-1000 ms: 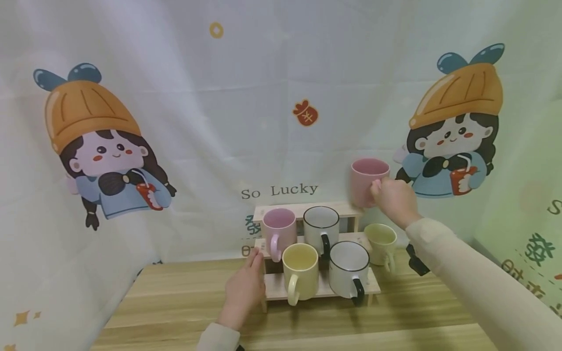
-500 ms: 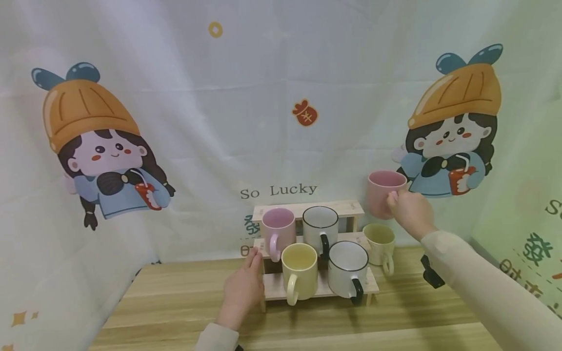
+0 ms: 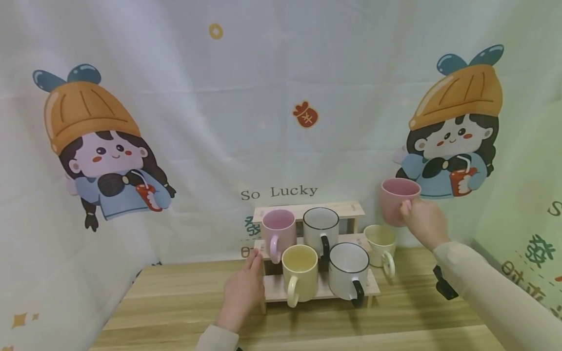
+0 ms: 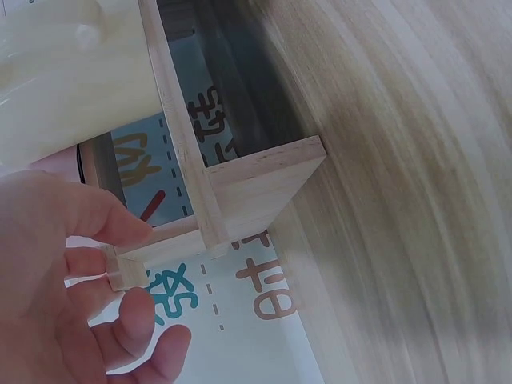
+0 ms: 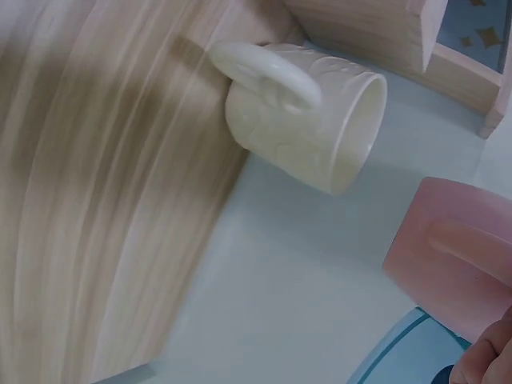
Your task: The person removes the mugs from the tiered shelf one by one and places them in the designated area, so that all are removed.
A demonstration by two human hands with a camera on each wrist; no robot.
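Note:
My right hand [image 3: 425, 223] grips the handle of a pink mug [image 3: 391, 202], held upright in the air right of the stepped wooden rack [image 3: 351, 209]. Low in the right wrist view the pink mug [image 5: 456, 248] shows with part of my fingers. My left hand [image 3: 243, 287] holds the rack's left end at the middle step; in the left wrist view its thumb and fingers lie about the board end [image 4: 172, 240]. On the middle step stand a lilac mug [image 3: 281, 234] and a white black-rimmed mug [image 3: 318, 231]. A yellow mug [image 3: 303, 275] and another white black-rimmed mug [image 3: 347, 273] stand on the bottom step.
A pale cream-green cup [image 3: 378, 243] stands on the wooden table [image 3: 175, 302], right of the rack and below the raised pink mug. Behind the table hangs a printed cloth [image 3: 210, 122], with more cloth at both sides.
My right hand has carried the pink mug right and downward, from beside the top step's right end to past the rack. My left hand stays at the rack.

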